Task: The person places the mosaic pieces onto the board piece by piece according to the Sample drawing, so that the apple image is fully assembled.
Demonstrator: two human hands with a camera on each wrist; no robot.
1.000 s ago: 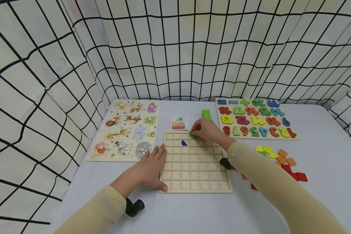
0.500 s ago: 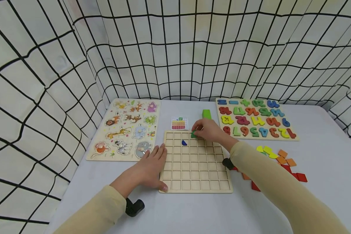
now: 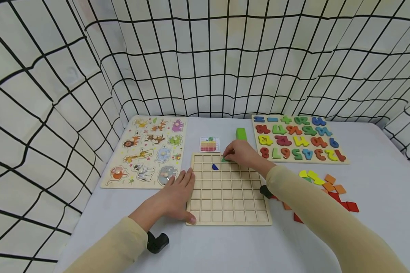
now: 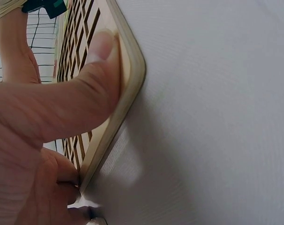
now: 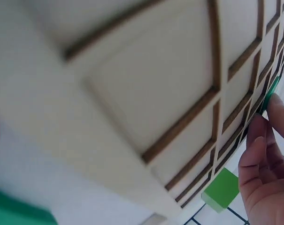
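A wooden grid board [image 3: 222, 193] lies on the table. My left hand [image 3: 175, 197] rests along its left side, fingers spread and straight, and its thumb [image 4: 99, 61] presses on the near left corner. At the far edge of the board, my right hand [image 3: 242, 153] pinches a small green piece [image 3: 224, 160] between thumb and fingertips, over a cell in the top row. In the right wrist view the green piece [image 5: 272, 91] touches the grid, partly hidden by the fingers. A dark blue piece [image 3: 215, 167] sits in a second-row cell to the left.
Behind the board lie a picture card [image 3: 209, 144] and a green block [image 3: 241, 134]. An animal puzzle [image 3: 145, 151] stands left, a number puzzle [image 3: 300, 138] right. Loose yellow, orange and red tiles [image 3: 329, 186] are scattered right of the board. Black netting [image 3: 210, 60] surrounds the table.
My right hand has shifted slightly with the green piece, first right, then back left. The piece now sits lower against the grid. My left hand stays put.
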